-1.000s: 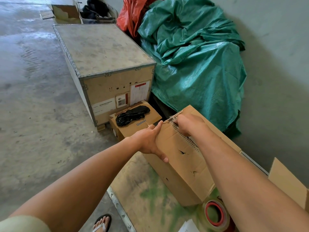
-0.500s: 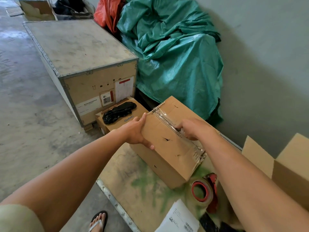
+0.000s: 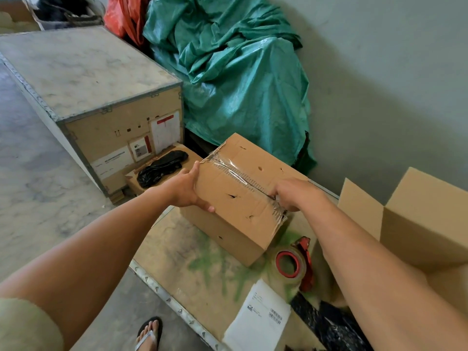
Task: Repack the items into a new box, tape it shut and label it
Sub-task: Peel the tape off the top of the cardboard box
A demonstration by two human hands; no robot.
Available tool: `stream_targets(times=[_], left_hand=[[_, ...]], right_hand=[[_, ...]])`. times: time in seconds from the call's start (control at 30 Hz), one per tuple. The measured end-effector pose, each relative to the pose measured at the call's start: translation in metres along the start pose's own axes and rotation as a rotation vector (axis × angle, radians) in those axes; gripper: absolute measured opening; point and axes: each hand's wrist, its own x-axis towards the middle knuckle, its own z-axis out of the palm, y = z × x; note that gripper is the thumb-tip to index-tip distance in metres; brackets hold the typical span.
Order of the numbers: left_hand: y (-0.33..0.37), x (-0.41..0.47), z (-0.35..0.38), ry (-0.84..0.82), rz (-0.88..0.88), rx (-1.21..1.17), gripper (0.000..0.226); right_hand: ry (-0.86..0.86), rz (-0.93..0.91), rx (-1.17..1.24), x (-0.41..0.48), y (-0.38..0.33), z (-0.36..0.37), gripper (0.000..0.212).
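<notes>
Right hand (image 3: 293, 195) slid toward the near edge of the taped box (image 3: 228, 198).

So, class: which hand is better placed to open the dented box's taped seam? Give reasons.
Right. The right hand is curled on the tape seam; the left hand grips the edge of the box, steadying it.

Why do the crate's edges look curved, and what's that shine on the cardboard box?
Head view: the wide-angle lens bows the straight edges of the wooden crate; the shine is light glinting off clear tape on the old box.
</notes>
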Motion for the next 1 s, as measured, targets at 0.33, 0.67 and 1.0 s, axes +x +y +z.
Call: stream_targets(times=[0.33,0.67,1.0], left_hand=[[0.005,0.001,-0.004,-0.024,-0.035,0.07,0.17],[0.037,-0.007,-0.002,-0.071,-0.008,0.334,0.153],[0.07,-0.018,0.035,-0.119,0.147,0.526,0.131]], right_hand=[[0.073,0.048,0.046,-0.035,0.024,0.011,0.058],[0.088,0.096,0.243,-0.06,0.034,0.005,0.068],[0.107,0.283,0.537,-0.062,0.033,0.02,0.024]])
